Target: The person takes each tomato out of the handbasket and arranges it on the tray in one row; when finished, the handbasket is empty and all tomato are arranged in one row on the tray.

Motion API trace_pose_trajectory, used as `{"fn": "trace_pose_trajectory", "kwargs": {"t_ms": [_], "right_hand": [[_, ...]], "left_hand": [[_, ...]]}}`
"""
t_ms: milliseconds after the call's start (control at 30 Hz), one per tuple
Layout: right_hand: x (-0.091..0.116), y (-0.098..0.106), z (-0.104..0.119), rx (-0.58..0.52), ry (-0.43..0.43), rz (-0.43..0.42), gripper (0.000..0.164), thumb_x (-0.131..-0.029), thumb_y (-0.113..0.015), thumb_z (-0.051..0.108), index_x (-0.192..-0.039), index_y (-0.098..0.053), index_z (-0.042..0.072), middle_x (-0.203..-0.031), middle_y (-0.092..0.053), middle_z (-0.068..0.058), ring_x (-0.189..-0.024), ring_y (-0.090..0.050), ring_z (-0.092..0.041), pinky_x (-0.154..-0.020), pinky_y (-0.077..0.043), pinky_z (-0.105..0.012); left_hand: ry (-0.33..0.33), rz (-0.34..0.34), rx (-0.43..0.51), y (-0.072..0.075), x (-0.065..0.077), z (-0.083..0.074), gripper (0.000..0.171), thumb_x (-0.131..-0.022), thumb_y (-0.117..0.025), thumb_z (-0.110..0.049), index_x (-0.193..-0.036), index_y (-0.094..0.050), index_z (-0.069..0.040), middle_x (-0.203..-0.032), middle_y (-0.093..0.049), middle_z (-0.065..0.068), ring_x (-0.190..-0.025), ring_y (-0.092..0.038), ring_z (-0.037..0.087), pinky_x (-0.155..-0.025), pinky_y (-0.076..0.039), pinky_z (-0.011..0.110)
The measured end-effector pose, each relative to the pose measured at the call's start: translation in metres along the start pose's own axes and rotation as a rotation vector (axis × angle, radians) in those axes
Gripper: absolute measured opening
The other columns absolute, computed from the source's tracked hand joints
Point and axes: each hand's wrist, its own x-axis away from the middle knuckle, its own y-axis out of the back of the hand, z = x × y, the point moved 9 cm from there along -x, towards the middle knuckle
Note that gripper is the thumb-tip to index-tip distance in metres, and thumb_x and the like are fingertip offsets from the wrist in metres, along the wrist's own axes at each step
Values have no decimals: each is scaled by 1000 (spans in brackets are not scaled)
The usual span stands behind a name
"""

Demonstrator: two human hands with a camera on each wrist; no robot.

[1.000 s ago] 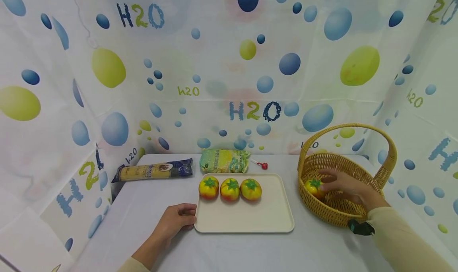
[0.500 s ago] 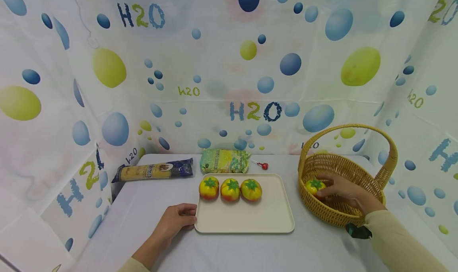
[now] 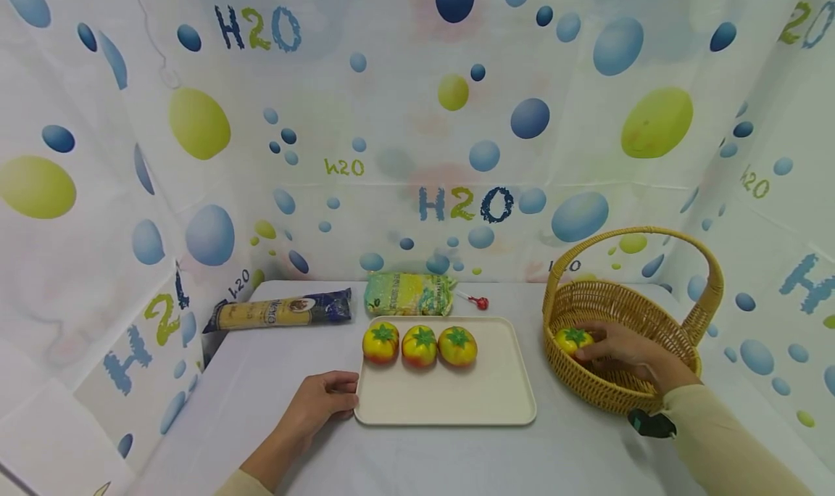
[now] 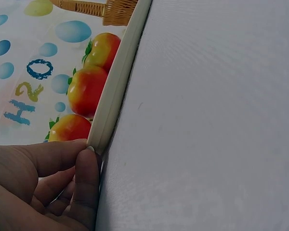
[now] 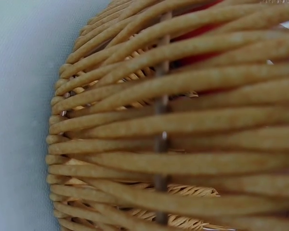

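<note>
In the head view my left hand [image 3: 321,402] is at the left edge of a cream tray [image 3: 450,403]. Thumb and finger pinch the tray's rim [image 4: 116,86], as the left wrist view shows. Lined up along the tray's far side are three yellow-red tomatoes with green star-shaped leaves, the nearest to my hand being the left tomato [image 3: 381,342]. My right hand [image 3: 620,347] reaches inside a wicker basket [image 3: 574,389] and grips another tomato [image 3: 572,341] by its right side. Woven basket wall [image 5: 183,120] fills most of the right wrist view and hides that hand.
Behind the tray lie a yellow-green packet [image 3: 409,294] and a red lollipop [image 3: 481,302]. A long pack of spaghetti [image 3: 280,311] is at the back left. The basket's tall handle [image 3: 642,230] arches above my right hand. Patterned sheets stand at the back and sides.
My right hand has drawn a little to the left inside the basket, and its fingers have closed around the tomato. The left hand and the tray stay as they were.
</note>
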Motion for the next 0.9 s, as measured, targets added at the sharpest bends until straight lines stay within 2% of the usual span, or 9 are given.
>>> {"fn": "trace_pose_trajectory", "kwargs": {"t_ms": [267,467,900], "right_hand": [[0,2,3,-11,14,-25,82,-92,-77,24,-154,-32,-5,-140,-42,-26,-114,-54,-31,-94,-56,-43],[4,7,6,-17,26,-57,84,-90,-79,28,-155,-33,-1,-147,-36,-28,-119,-52,-33,-97,-55,-46],[20,20,21,-16,49,-99,90,-95,-73,33,-158,-21,-5,-152,-33,-29,-118,-55,-29,-98,-56,-43]], "left_hand": [[-3,-2,-1,1,-1,1,44,-80,-77,5,-123,-69,4,-103,-73,9,-84,-68,18,-73,-61,33],[-16,-2,4,1,-3,2,44,-79,-78,6,-123,-68,5,-103,-72,10,-83,-67,18,-73,-61,34],[-15,17,15,-1,-3,3,45,-80,-77,5,-124,-67,6,-104,-72,10,-84,-68,18,-73,-61,33]]}}
